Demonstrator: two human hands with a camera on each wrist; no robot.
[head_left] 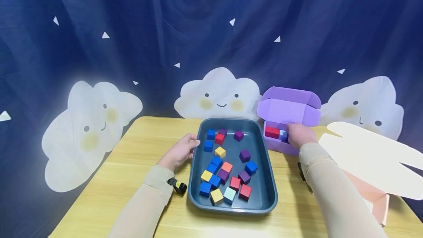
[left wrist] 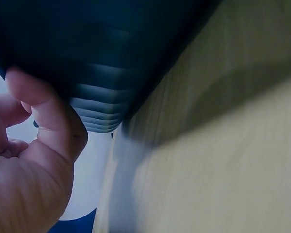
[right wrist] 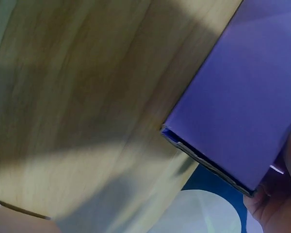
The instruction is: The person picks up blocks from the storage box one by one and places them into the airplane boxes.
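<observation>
My left hand point(head_left: 180, 151) is at the left side of a dark blue-grey tray point(head_left: 271, 179), its loosely bent thumb point(left wrist: 53, 111) against the rim. Blue, red, yellow and purple cubes lie spread in the tray, with one orange cube point(head_left: 227, 167) and one pale mint cube point(head_left: 229, 195). My right hand point(head_left: 301, 135) reaches down into an open purple box point(head_left: 281, 146) to the tray's right. Red cubes point(head_left: 272, 132) and a light blue cube point(head_left: 282, 135) line up inside that box, left of the hand. The right fingertips are hidden inside; whether they grip a cube I cannot tell.
The purple lid point(head_left: 286, 111) stands raised behind its box. At right lies an open pale pink box point(head_left: 380, 208) with its wide lid point(head_left: 370, 161) folded out. A navy curtain point(head_left: 211, 21) with cloud faces hangs behind the wooden table point(head_left: 158, 131).
</observation>
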